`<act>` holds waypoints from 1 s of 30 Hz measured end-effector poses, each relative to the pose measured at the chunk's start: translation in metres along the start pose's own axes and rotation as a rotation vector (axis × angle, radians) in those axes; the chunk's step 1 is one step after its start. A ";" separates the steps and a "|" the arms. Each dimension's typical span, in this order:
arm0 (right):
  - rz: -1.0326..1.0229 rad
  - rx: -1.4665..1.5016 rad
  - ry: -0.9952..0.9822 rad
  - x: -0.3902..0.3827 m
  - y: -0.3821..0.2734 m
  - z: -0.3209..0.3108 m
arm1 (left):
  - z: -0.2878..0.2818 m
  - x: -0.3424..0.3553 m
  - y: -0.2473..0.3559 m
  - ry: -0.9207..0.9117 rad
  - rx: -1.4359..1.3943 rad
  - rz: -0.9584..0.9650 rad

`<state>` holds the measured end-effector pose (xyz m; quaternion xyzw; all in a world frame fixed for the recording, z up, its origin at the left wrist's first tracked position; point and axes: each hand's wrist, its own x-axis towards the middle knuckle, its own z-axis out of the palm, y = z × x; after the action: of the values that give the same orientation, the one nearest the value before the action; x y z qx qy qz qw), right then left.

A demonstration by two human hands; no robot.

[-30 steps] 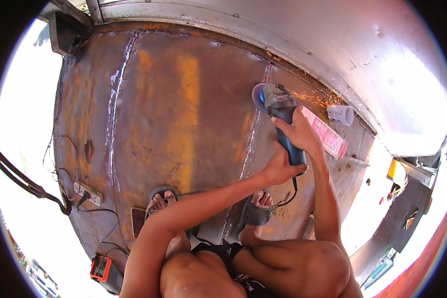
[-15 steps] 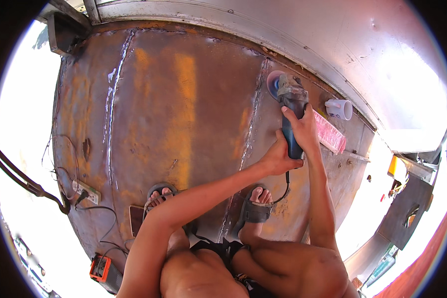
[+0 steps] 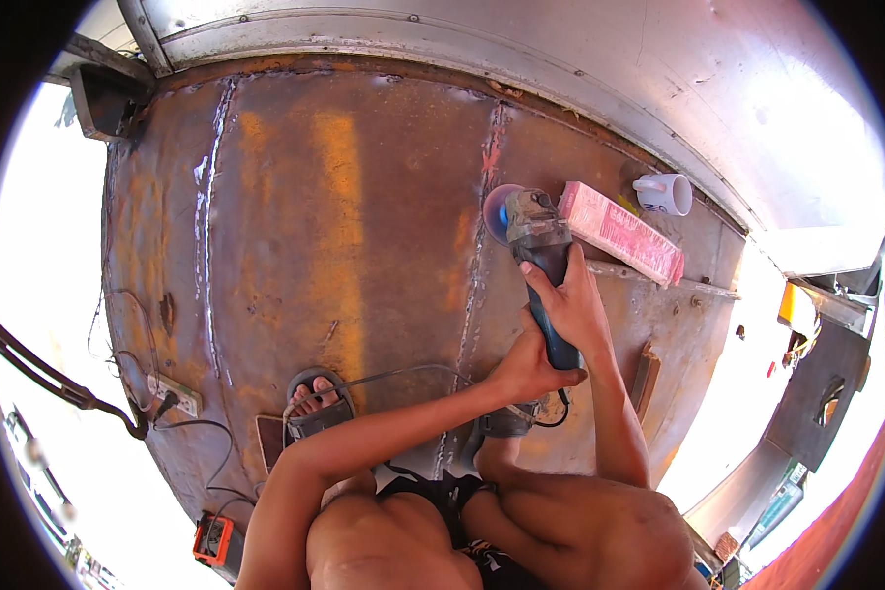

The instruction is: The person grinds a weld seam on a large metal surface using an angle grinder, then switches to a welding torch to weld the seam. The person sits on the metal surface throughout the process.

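1. The right grip (image 3: 570,303) wraps firmly around the dark body of an angle grinder (image 3: 544,254), thumb on its left side
2. The left grip (image 3: 531,369) clasps the same tool's rear end, just behind and left of the right grip
3. The tool's disc (image 3: 494,211) sits ahead and left of both grips, over a weld seam (image 3: 471,295) on a rusty metal plate (image 3: 403,216); whether they touch, I cannot tell
4. A pink box (image 3: 621,231) lies ahead-right of the right grip, a white mug (image 3: 671,195) farther beyond
5. Well left of the left grip lies a power strip (image 3: 177,394)
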<state>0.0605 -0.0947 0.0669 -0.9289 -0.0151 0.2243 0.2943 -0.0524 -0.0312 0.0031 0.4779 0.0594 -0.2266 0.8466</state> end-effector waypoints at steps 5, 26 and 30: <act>0.020 0.002 -0.040 0.003 -0.003 0.012 | -0.010 -0.004 -0.002 0.002 -0.074 -0.127; -0.101 0.026 -0.104 0.024 -0.002 0.011 | -0.015 0.003 -0.001 0.079 0.163 -0.038; -0.047 -0.075 -0.113 0.038 -0.007 0.009 | -0.024 0.018 0.008 0.049 0.026 -0.151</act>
<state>0.0918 -0.0780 0.0489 -0.9246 -0.0620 0.2687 0.2630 -0.0303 -0.0134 -0.0087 0.4885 0.1127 -0.2789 0.8191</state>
